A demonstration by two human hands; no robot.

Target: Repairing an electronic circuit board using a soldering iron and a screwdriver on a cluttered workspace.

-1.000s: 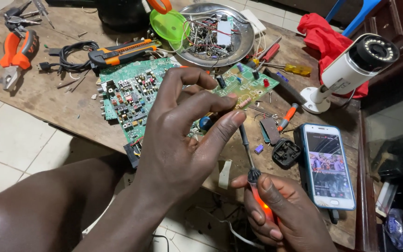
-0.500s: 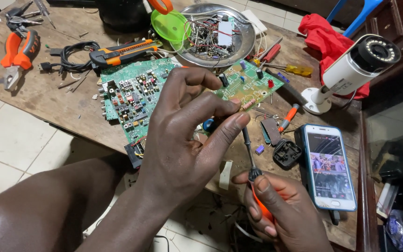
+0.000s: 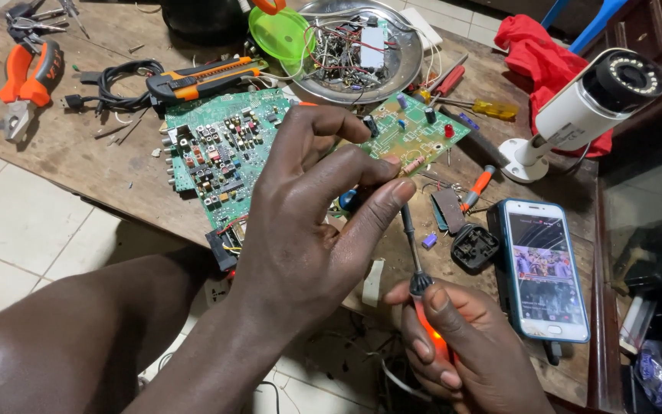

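Left hand (image 3: 308, 222), fingers pinched on a small part hidden behind them, hovers over a green circuit board (image 3: 224, 149) on the wooden table (image 3: 63, 153). Right hand (image 3: 461, 353) grips a soldering iron (image 3: 415, 261) by its glowing orange handle, tip raised behind the left thumb. Rightward lie a black plug (image 3: 474, 247), a phone (image 3: 543, 270) and a white camera (image 3: 584, 107).

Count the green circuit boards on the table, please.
2. A large green circuit board lies left of the left hand, partly under it. A smaller circuit board lies behind the fingers, near the metal bowl. More may be hidden under the hand.
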